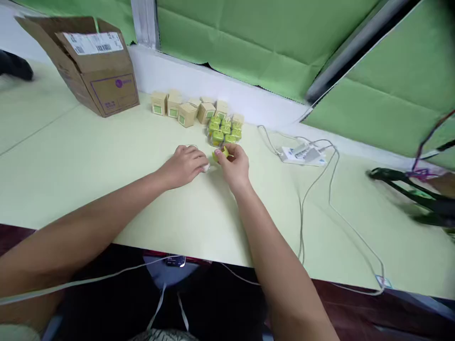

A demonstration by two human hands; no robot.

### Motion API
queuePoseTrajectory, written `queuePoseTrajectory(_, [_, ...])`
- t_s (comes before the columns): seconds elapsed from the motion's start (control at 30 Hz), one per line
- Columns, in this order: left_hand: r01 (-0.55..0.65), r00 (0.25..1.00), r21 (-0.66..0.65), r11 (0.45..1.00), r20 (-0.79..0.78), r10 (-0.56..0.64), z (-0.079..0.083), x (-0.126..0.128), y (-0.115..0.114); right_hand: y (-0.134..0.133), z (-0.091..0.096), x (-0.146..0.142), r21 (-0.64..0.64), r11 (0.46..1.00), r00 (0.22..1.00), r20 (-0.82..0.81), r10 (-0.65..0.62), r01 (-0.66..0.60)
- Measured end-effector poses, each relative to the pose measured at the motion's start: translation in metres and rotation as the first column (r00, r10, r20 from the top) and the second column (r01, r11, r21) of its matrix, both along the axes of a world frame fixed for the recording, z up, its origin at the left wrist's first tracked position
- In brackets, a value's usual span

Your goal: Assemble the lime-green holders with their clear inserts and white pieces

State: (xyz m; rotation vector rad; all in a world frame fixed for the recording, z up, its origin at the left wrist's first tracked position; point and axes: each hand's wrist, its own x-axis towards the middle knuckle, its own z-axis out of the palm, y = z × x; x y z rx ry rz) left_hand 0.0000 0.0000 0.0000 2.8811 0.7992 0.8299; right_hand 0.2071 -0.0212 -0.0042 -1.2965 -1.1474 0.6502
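Note:
My right hand [233, 166] pinches a small yellow-green plastic piece [220, 154] between thumb and fingers. My left hand [185, 166] lies curved on the pale green tabletop [117, 156], just left of the right hand. A small white item [205, 167] pokes out at its fingertips, mostly hidden, and a thin wire loop [192, 146] shows behind its knuckles. Just beyond both hands stands a tight group of lime-green cube-shaped items [221, 132], some in clear wrapping. Several small kraft boxes with green labels [187, 110] line up behind them.
An open cardboard carton [99, 71] stands at the far left. To the right lies a white power strip [302, 155] with plugs and grey cables trailing towards the table's front edge. A dark blurred object [408, 192] sits at the right. Green paper covers the wall behind.

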Motion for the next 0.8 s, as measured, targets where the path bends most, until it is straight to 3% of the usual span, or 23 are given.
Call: queuePoseTrajectory(0.8, [0.019,0.996,-0.038,0.999,0.087,-0.015,-0.0042,0.0001,0.0036,-0.0028,0.0005,-0.0008,0.019,1.000,0.999,0.033,0.003,-0.003])
